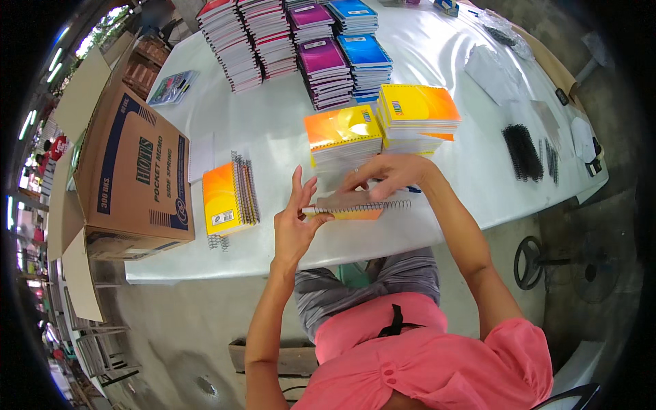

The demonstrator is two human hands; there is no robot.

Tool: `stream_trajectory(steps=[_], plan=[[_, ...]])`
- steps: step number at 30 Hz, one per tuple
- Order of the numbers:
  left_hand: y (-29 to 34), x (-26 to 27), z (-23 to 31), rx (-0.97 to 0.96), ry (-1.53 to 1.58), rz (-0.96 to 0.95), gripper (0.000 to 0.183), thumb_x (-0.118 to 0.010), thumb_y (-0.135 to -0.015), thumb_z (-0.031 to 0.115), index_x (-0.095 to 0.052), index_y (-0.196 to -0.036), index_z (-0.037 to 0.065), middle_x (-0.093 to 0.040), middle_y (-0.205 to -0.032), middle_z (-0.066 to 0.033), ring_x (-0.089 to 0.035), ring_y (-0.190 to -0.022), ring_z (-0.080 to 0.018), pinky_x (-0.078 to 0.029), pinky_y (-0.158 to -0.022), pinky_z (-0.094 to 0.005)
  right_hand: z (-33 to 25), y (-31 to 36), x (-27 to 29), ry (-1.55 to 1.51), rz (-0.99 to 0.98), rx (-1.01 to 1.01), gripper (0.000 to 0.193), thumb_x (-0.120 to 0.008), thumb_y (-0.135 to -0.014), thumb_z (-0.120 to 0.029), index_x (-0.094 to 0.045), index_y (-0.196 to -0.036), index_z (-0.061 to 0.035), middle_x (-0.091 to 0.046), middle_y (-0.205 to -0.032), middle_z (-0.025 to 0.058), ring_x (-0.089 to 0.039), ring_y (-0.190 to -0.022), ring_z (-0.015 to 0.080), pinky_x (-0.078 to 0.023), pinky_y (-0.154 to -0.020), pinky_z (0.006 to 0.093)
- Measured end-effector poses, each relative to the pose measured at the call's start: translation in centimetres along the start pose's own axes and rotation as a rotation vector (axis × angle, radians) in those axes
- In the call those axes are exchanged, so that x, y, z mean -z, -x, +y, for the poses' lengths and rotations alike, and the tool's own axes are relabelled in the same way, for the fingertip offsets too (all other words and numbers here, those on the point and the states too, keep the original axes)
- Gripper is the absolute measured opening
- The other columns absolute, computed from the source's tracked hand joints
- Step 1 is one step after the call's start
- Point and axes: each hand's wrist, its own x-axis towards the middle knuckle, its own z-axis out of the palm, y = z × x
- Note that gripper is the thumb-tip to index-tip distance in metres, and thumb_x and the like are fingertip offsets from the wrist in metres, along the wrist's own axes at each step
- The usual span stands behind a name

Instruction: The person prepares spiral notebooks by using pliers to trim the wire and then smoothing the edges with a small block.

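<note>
My left hand [298, 217] pinches the left end of a small orange notebook [355, 206] with a wire spiral along its near edge, fingers spread upward. Over the notebook's top lies my right hand [391, 175], fingers curled down on its brown back cover. The notebook is held just above the near edge of the white table [273, 123]. Two stacks of orange-yellow notebooks [343, 135] stand right behind my hands.
An orange notebook with loose wire spirals [229, 198] lies to the left. A large cardboard box [130, 174] sits at the table's left end. Stacks of red, purple and blue notebooks [301, 48] fill the back. Black spiral coils [523, 152] lie right.
</note>
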Motion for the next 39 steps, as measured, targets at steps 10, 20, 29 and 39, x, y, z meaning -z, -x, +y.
stream_trajectory(steps=[10,20,29,39], plan=[[-0.1,0.3,-2.2,-0.009,0.159,-0.032,0.111,-0.085,-0.066,0.005,-0.02,-0.156,0.018,-0.057,-0.137,-0.014,-0.059,-0.121,-0.0218,-0.051,-0.086,-0.0279,-1.0,0.0,-0.6,0.105,0.01,-0.083,0.061,-0.065,-0.085,-0.052,-0.062,-0.132,-0.0135,-0.067,-0.116,0.0053,-0.058,-0.088,0.0173,-0.046,-0.076,0.0293],[-0.2,1.7,-3.9,-0.003,0.286,-0.233,0.078,-0.077,-0.083,0.021,-0.038,-0.149,0.01,-0.057,-0.138,-0.0106,-0.055,-0.126,-0.0238,-0.047,-0.097,-0.0307,-2.3,3.4,-0.9,0.216,0.104,-0.037,0.057,-0.068,-0.085,-0.043,-0.062,-0.131,-0.0106,-0.065,-0.107,0.0107,-0.059,-0.099,0.0245,-0.045,-0.091,0.034],[0.4,2.0,-0.7,-0.165,-0.162,0.152,0.045,-0.064,-0.094,0.023,-0.056,-0.135,0.005,-0.057,-0.138,-0.0107,-0.054,-0.128,-0.0261,-0.042,-0.105,-0.0402,-1.0,17.9,-3.8,1.126,0.808,-0.726,0.056,-0.084,-0.067,-0.031,-0.068,-0.117,-0.012,-0.056,-0.127,0.0169,-0.048,-0.123,0.0303,-0.034,-0.101,0.0415],[3.2,-1.8,-0.8,-0.226,-0.732,0.203,0.058,-0.056,-0.097,0.024,-0.034,-0.149,0.008,-0.059,-0.132,-0.0157,-0.056,-0.122,-0.0338,-0.044,-0.101,-0.049,4.4,4.9,-10.0,1.103,0.931,-0.288,0.045,-0.066,-0.087,-0.027,-0.058,-0.128,-0.0113,-0.051,-0.124,0.0161,-0.05,-0.117,0.0333,-0.038,-0.098,0.0515]])
